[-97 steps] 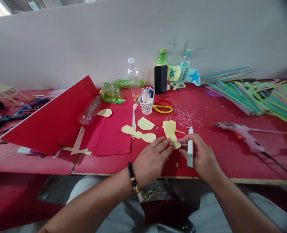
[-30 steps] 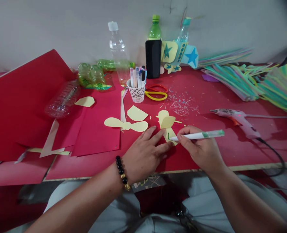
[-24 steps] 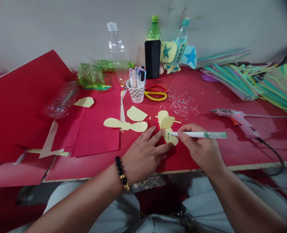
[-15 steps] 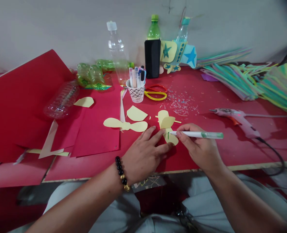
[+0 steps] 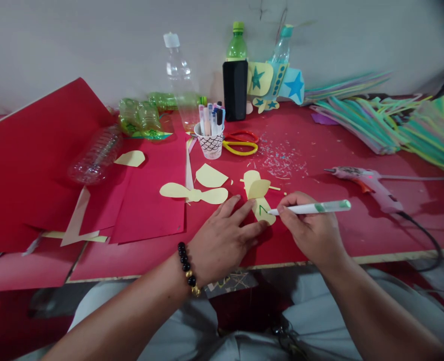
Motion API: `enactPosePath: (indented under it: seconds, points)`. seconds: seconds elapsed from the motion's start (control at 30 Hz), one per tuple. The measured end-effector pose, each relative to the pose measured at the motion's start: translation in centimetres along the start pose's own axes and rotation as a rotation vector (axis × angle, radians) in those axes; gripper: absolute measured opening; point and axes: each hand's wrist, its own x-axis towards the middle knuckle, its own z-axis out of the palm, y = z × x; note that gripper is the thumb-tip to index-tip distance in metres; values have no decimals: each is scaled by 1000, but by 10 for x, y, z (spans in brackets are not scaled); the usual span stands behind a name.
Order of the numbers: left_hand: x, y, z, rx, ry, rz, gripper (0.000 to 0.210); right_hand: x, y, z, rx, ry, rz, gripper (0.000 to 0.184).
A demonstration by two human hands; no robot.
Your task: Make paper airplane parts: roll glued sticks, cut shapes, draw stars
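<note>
My right hand [image 5: 312, 228] grips a white felt-tip pen [image 5: 312, 207] with green bands, its tip at a pale yellow paper cutout [image 5: 264, 211]. Short green lines meeting at an angle are drawn on the cutout's lower lobe; another lobe is folded up above them. My left hand [image 5: 225, 233] lies flat with fingers spread, fingertips touching the cutout's left edge. Left of the cutout lies a propeller-shaped yellow paper piece [image 5: 210, 195], with a yellow paper scrap [image 5: 211, 176] just behind it.
A patterned cup [image 5: 210, 145] of pens stands beside scissors [image 5: 240, 147]. Behind are a black phone [image 5: 235, 90], a clear bottle [image 5: 179, 75] and a decorated bottle [image 5: 280, 62]. Right lie a glue gun [image 5: 368, 183] and colourful strips [image 5: 361, 125]. Red sheets [image 5: 150, 200] cover the left.
The pen tip has moved right and slightly down with my right hand, lengthening the green line into an angled mark. My left hand stays in place.
</note>
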Motion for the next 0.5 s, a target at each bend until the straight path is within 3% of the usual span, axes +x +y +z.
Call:
enactPosePath:
  seconds: [0.2, 0.5]
  points:
    - [0, -1, 1, -10, 7, -7, 36, 1, -3, -1, 83, 14, -17, 12]
    - [0, -1, 1, 5, 18, 19, 36, 0, -3, 1, 147, -103, -27, 12]
